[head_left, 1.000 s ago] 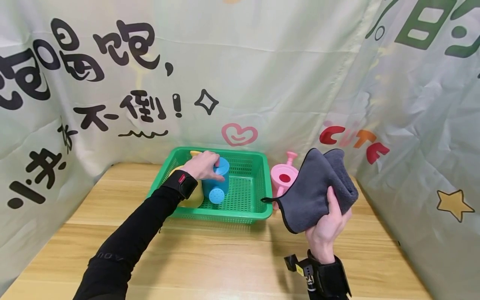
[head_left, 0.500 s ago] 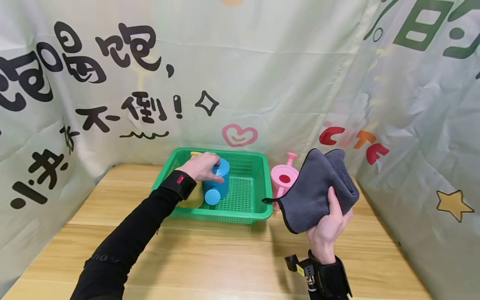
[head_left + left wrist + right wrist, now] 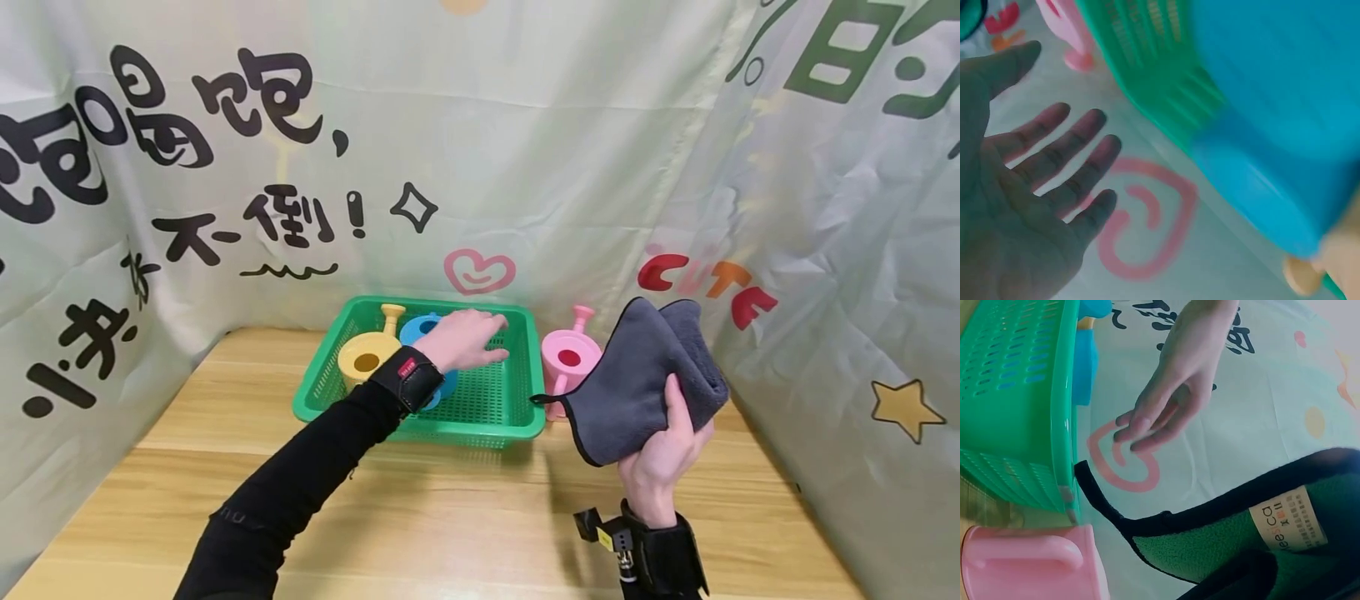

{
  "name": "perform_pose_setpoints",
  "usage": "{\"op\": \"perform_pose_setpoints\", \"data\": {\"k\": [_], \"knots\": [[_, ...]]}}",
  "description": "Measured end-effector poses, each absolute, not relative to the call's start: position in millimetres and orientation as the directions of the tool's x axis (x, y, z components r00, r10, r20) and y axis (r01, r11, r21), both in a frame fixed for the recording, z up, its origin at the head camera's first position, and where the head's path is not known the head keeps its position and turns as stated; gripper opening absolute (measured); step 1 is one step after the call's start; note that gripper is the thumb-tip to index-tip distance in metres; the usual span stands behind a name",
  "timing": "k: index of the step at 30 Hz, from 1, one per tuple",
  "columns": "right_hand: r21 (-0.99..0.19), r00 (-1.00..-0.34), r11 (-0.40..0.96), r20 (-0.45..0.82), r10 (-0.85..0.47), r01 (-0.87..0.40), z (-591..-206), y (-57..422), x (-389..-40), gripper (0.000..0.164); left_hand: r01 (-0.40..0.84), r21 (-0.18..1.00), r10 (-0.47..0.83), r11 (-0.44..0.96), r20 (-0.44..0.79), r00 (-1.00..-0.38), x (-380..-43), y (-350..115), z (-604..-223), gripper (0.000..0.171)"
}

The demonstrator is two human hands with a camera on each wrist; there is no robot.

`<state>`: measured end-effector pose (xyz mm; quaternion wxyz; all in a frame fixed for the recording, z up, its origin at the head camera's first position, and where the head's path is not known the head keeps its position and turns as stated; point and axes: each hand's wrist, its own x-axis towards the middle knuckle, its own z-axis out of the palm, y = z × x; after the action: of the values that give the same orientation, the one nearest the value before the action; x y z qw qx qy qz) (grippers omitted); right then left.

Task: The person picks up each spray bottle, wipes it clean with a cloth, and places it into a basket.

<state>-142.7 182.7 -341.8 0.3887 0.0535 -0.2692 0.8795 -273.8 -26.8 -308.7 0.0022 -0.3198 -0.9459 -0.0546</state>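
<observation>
My left hand [image 3: 467, 340] hovers over the green basket [image 3: 480, 432], its fingers loosely spread with nothing in them. Just left of it, partly covered by the hand and wrist, stands a blue toy watering can [image 3: 412, 330] inside the basket. A yellow watering can [image 3: 349, 360] sits beside that one, at the basket's left end. In the left wrist view, a gap separates the fingers from the blue can [image 3: 1272, 75]. My right hand [image 3: 662, 467] grips a folded dark grey cloth [image 3: 618, 404] with black edging and a hanging loop; a printed label [image 3: 1288, 519] shows in the right wrist view.
A pink watering can [image 3: 553, 348] stands on the wooden table [image 3: 450, 517] against the basket's right side, partly behind the cloth. A printed fabric backdrop [image 3: 570, 167] rises behind and at both sides of the table.
My left hand has let go of the blue watering can and moved right, uncovering the yellow one. My right hand with the cloth has shifted only slightly right.
</observation>
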Motion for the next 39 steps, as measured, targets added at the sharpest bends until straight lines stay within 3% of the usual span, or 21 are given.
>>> {"op": "perform_pose_setpoints", "data": {"k": [9, 14, 30, 39], "knots": [[-0.382, -0.674, -0.563, 0.300, 0.675, -0.733, -341, 189, -141, 0.039, 0.614, 0.026, 0.614, 0.789, 0.011, -0.789, -259, 22, -332, 0.047], [-0.372, -0.673, -0.567, 0.296, 0.678, -0.735, -340, 191, -140, 0.040, 0.624, 0.032, 0.623, 0.781, 0.049, -0.781, -256, 37, -339, 0.038], [-0.382, -0.682, -0.571, 0.294, 0.670, -0.726, -339, 189, -140, 0.039, 0.552, -0.131, 0.557, 0.824, 0.008, -0.830, -257, 70, -351, 0.029], [-0.413, -0.669, -0.539, 0.302, 0.679, -0.734, -339, 190, -139, 0.038, 0.575, -0.217, 0.600, 0.789, 0.068, -0.797, -258, 73, -355, 0.027]]}}
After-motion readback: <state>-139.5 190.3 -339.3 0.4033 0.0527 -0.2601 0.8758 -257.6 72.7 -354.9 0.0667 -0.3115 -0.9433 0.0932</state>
